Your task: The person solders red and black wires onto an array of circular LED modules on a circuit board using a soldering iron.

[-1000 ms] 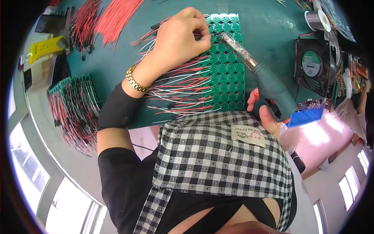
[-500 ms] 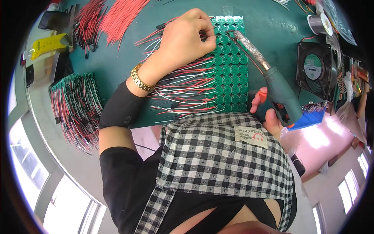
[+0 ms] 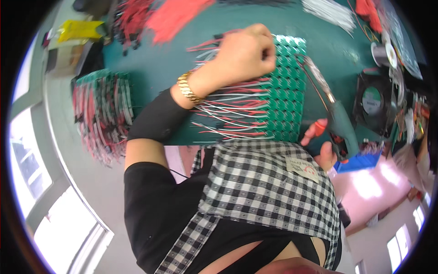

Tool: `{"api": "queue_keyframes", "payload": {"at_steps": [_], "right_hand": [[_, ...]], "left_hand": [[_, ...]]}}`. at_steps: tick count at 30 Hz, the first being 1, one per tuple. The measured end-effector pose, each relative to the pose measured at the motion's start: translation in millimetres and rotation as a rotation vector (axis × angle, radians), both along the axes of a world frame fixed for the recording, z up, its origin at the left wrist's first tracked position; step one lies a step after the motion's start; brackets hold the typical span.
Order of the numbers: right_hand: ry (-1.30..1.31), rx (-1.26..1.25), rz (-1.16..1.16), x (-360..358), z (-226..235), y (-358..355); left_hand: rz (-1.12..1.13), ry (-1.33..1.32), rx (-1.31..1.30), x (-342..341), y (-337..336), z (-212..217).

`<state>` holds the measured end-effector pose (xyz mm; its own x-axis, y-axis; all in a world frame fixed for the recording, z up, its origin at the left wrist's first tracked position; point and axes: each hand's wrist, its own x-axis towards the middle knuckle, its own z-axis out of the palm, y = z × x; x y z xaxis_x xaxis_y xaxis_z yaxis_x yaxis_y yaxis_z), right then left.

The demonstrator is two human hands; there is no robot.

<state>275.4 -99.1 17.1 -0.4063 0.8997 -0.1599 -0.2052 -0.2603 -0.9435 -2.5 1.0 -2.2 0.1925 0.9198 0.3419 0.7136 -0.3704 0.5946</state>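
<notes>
Bench [image 3: 150,68] surface is teal-green, person standing at its near edge, checked apron over a black top. Left hand [image 3: 244,52] is closed into a loose fist, resting on the green board panel [image 3: 285,91] near its far edge; fingertips curl under, so whether they pinch a wire cannot be told. Gold watch [image 3: 188,89] on that wrist, black sleeve [image 3: 157,116] behind it. Red and white wires [image 3: 232,107] fan out leftward from the panel, lying flat on the bench.

Right hand [image 3: 321,144] wraps the handle of a grey-green soldering iron [image 3: 340,121] at the bench's near edge; fingers closed around the grip, tip pointing up-left over the panel's right side.

Open room: bare teal strip left of the wires, between them and a stack of wired green boards [image 3: 102,107] that overhangs the left edge. Far edge is crowded with heaps of red wire [image 3: 175,16] and a yellow packet [image 3: 82,29]. Right of the panel: black fan [image 3: 374,102], and a solder spool [image 3: 383,54] beyond it.

Blue tray [image 3: 360,162] sits below the right hand; contents not visible.
</notes>
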Motion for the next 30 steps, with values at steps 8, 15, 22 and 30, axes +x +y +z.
{"api": "queue_keyframes", "payload": {"at_steps": [8, 15, 22, 30], "right_hand": [[-0.003, 0.047, 0.089, 5, 0, 7], [-0.008, 0.098, 0.061, 5, -5, 0], [-0.077, 0.026, 0.095, 4, 11, -3], [0.06, 0.119, -0.023, -5, -7, -16]], "left_hand": [[0.202, 0.11, 0.098, -56, 21, 28], [0.918, 0.607, -0.039, -202, 35, 15], [0.696, -0.022, 0.454, -211, 43, 32], [0.305, -0.524, -0.002, -130, 24, 60]]}}
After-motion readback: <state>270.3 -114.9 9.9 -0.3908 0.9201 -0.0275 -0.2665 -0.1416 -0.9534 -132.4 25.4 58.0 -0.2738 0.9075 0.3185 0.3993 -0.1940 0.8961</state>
